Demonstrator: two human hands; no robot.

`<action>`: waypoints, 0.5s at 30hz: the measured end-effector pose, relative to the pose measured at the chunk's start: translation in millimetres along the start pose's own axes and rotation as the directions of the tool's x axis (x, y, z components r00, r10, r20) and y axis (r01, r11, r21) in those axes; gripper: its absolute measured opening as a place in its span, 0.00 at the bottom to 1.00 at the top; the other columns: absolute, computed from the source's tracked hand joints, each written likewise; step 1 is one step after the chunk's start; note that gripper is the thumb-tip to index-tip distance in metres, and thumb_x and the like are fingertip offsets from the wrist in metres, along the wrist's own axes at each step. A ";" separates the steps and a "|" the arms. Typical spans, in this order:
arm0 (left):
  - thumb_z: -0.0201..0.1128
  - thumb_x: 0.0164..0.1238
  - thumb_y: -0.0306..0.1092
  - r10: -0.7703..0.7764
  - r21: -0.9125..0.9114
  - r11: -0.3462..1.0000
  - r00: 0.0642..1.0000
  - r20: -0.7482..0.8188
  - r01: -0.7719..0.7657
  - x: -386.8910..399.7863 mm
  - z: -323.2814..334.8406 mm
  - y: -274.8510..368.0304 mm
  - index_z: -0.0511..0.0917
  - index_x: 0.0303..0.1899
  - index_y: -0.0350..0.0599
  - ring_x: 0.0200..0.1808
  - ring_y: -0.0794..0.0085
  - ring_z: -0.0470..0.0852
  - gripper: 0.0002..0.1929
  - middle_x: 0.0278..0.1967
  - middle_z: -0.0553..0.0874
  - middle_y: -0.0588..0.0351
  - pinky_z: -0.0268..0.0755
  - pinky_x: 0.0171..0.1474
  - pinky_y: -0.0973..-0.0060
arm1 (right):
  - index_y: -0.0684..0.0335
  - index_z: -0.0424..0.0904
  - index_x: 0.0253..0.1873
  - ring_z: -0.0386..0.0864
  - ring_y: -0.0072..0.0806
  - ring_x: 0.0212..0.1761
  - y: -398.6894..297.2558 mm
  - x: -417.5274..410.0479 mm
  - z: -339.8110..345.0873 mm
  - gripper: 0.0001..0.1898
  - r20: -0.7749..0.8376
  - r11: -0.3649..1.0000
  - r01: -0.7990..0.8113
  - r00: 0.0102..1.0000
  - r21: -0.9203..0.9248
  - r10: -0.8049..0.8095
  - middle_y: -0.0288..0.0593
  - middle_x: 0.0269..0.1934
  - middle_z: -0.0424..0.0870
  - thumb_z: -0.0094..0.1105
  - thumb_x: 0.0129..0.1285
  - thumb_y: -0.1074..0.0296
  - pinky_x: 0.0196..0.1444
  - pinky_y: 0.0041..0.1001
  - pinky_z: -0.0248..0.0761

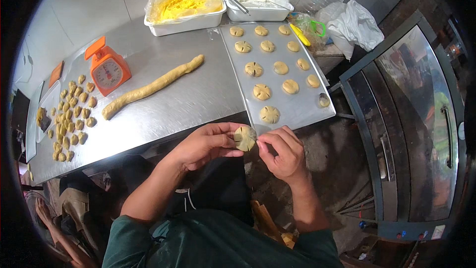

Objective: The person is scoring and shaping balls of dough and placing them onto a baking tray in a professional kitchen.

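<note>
My left hand (208, 143) holds a small round disc of filled dough (244, 138) between thumb and fingers, in front of the baking tray's near corner. Short slits run inward from the disc's edge. At the disc's right edge, the thumb and forefinger of my right hand (284, 152) are pinched together; whether a small blade sits between them is hidden. Just beyond is the metal baking tray (238, 59), bearing rows of dough discs. Some are slit like the nearest one (269, 114), while others, such as this disc (290, 86), look uncut.
A dough rope (152, 87) lies on the steel table (178, 100), near an orange kitchen scale (108, 69) and many dough pieces (70, 115). Behind stand tubs of yellow filling (184, 5) and white powder (258, 2). A yellow utility knife (299, 35) rests on the tray's edge. An oven (409, 126) stands right; another person's arm (59, 230) shows lower left.
</note>
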State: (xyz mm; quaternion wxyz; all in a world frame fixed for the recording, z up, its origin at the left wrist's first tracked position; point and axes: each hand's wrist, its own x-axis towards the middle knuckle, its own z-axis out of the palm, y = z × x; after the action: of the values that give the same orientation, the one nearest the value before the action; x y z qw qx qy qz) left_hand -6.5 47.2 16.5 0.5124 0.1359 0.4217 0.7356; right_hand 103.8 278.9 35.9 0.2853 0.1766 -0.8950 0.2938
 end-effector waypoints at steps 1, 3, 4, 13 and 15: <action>0.56 0.83 0.24 -0.009 -0.020 1.000 1.000 0.009 0.009 0.2 -0.4 0.7 0.70 0.78 0.32 0.67 0.65 0.86 0.26 0.67 0.84 0.48 0.81 0.74 0.62 | 0.65 0.85 0.49 0.87 0.44 0.43 -0.4 0.4 0.2 0.11 0.001 1.000 0.001 1.000 0.000 -0.001 0.46 0.41 0.87 0.74 0.63 0.79 0.46 0.40 0.82; 0.56 0.84 0.25 -0.017 -0.041 0.999 1.000 0.020 0.018 -0.1 -0.7 1.9 0.70 0.78 0.32 0.67 0.64 0.86 0.26 0.67 0.84 0.47 0.81 0.74 0.61 | 0.65 0.85 0.49 0.86 0.43 0.42 -1.7 1.3 -0.3 0.11 0.010 0.999 0.028 1.000 -0.028 -0.028 0.45 0.41 0.87 0.74 0.64 0.78 0.45 0.39 0.82; 0.56 0.83 0.25 -0.028 -0.057 0.998 0.999 0.018 0.029 -0.7 -0.8 2.7 0.70 0.78 0.32 0.67 0.64 0.86 0.26 0.67 0.84 0.47 0.82 0.73 0.60 | 0.65 0.85 0.49 0.86 0.43 0.42 -2.5 1.7 -1.2 0.11 0.010 0.999 0.027 1.000 -0.030 -0.027 0.45 0.41 0.87 0.74 0.64 0.78 0.45 0.39 0.82; 0.64 0.84 0.27 -0.019 -0.030 0.999 0.999 -0.028 0.018 2.9 -3.2 0.1 0.74 0.76 0.36 0.64 0.68 0.88 0.24 0.65 0.86 0.52 0.86 0.69 0.63 | 0.65 0.84 0.48 0.85 0.42 0.41 -4.3 3.6 -2.5 0.10 0.054 0.994 0.063 0.997 -0.090 -0.058 0.44 0.40 0.85 0.74 0.64 0.77 0.43 0.39 0.82; 0.65 0.84 0.27 -0.015 0.018 1.000 0.998 -0.058 0.016 4.4 0.6 0.8 0.75 0.75 0.37 0.63 0.69 0.88 0.23 0.64 0.86 0.53 0.87 0.68 0.65 | 0.64 0.84 0.48 0.85 0.41 0.41 -4.3 2.6 -2.4 0.10 0.050 0.993 0.055 0.998 -0.109 -0.049 0.43 0.40 0.85 0.74 0.64 0.76 0.43 0.39 0.82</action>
State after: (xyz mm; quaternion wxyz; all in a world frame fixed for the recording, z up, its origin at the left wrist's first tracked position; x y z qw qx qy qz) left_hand -8.6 51.2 16.4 0.5046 0.1160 0.4440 0.7313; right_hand 104.8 276.8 40.9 0.2808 0.1908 -0.9115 0.2321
